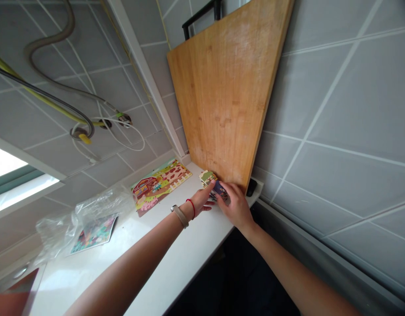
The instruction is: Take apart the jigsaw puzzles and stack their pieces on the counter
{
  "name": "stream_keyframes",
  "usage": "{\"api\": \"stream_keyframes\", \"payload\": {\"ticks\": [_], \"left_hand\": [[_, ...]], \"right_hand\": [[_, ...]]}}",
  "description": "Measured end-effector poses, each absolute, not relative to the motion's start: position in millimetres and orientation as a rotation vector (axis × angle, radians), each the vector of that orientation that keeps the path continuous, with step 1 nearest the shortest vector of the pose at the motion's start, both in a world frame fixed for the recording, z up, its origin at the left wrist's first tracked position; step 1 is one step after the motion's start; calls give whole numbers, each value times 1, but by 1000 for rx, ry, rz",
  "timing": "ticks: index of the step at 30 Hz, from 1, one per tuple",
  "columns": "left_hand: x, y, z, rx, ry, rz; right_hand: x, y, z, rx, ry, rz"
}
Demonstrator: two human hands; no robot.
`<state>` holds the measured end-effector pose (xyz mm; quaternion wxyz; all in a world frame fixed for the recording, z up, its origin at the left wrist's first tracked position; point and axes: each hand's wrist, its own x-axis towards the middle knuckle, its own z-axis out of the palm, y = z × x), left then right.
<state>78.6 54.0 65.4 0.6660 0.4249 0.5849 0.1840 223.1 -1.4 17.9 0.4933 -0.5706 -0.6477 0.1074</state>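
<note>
At the foot of the wooden board, on the white counter, lies a small pile of printed cardboard pieces [207, 176], green and cream on top. My right hand [237, 206] is closed around a dark purple piece [218, 188] next to the pile, thumb and fingers at its edges. My left hand [201, 202] meets it from the other side, its thumb against the same pieces and its other fingers lower down. A red string and a pale band circle my left wrist. The pieces are partly hidden by my fingers, so their exact outlines cannot be made out.
A large wooden board [225, 96] leans against the tiled wall. Left of my hands lies a farm picture board [161, 184]. Farther left are a clear plastic bag [100, 204] and a colourful printed sheet [95, 232]. The white counter [186, 250] ends at a front edge.
</note>
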Motion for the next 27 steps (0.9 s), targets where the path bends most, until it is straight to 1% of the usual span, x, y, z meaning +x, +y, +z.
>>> {"api": "stream_keyframes", "payload": {"ticks": [4,8,12,15,21,27], "left_hand": [[64,42,71,850,1365,508],[61,36,65,830,1183,391],[69,42,50,851,1095,461],[74,50,41,900,1096,479],[83,64,34,956,1102,459],[94,68,35,876,1156,486]], "right_hand": [[220,-1,22,-1435,-1595,227],[222,1,22,-1449,-1625,126],[230,4,24,-1459,-1728,83],[237,6,30,-1483,-1815,66],[241,10,51,-1681,-1960,-64],[244,15,60,-1678,-1977,-110]]}}
